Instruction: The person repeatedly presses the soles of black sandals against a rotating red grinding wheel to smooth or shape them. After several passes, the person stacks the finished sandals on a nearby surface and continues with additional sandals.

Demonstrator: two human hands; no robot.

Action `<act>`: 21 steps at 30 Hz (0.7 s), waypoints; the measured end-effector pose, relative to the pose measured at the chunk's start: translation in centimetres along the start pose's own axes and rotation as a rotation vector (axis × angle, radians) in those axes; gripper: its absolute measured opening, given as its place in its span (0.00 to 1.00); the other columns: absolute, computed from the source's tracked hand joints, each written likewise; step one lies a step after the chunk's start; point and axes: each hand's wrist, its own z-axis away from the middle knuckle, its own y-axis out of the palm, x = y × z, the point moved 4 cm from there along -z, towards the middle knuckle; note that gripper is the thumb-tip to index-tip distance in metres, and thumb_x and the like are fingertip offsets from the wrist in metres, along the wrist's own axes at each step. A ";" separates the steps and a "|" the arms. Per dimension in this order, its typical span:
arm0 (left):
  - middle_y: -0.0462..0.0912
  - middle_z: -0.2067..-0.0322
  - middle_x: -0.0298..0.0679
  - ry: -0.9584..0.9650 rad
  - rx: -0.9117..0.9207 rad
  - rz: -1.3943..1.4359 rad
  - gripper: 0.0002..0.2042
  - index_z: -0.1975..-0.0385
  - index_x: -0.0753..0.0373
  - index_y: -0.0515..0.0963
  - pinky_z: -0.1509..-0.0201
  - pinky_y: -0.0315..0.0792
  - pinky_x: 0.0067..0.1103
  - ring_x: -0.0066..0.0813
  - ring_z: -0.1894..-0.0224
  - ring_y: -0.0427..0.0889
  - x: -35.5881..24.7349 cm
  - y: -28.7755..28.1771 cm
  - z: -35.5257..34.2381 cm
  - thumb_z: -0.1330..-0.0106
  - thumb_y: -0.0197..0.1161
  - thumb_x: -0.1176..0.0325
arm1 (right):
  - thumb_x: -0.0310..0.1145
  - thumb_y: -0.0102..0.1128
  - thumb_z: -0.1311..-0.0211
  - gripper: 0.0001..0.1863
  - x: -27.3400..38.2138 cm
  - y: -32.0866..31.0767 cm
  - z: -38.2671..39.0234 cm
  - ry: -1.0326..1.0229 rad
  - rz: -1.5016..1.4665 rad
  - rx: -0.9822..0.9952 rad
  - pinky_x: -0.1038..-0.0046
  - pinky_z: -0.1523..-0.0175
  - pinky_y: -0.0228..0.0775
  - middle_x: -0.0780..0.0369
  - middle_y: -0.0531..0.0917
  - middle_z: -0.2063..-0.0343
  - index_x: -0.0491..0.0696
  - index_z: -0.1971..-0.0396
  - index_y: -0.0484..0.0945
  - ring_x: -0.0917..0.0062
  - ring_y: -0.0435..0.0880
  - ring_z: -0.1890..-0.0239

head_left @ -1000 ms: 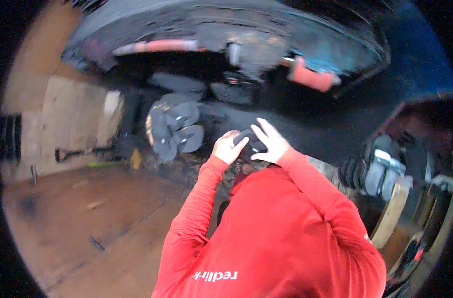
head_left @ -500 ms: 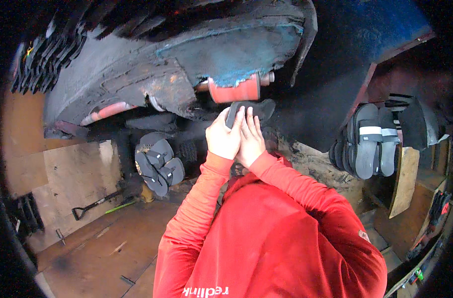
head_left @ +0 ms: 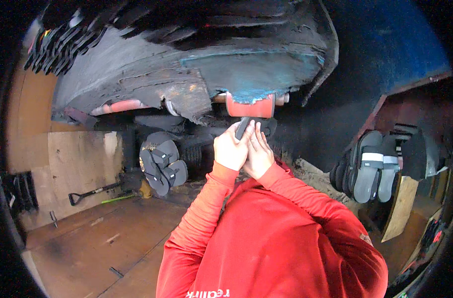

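Observation:
Both my hands are together just below a red sanding drum [head_left: 251, 108]. They close on a dark sandal sole [head_left: 243, 129], tilted up on its edge. My left hand [head_left: 229, 150] grips its near part, the thumb along the side. My right hand [head_left: 259, 153] presses against it from the other side, fingers together and pointing up. The sole's far end lies close under the drum; I cannot tell whether they touch. A worn hood [head_left: 256, 72], dusty and blue-grey, covers the top of the drum.
Finished-looking dark sandals [head_left: 162, 164] hang in a bunch at left. More sandals with pale straps [head_left: 370, 171] hang at right beside a wooden board [head_left: 401, 208]. A second red drum [head_left: 121, 107] sits farther left. A black-handled tool [head_left: 92, 192] lies near the plywood wall.
The sole has turned from showing its broad face to standing more edge-on, my hands turning with it. The whole view has shifted, so the machine appears lower and slightly right.

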 end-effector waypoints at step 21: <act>0.78 0.42 0.56 0.403 -0.202 -0.019 0.23 0.40 0.73 0.73 0.32 0.68 0.34 0.49 0.37 0.76 3.3 -3.9 9.3 0.35 0.66 0.75 | 0.36 0.52 0.26 0.38 -5.0 2.2 0.3 0.874 -1.911 0.337 0.55 0.35 0.68 0.48 0.67 0.33 0.67 0.24 0.42 0.58 0.66 0.30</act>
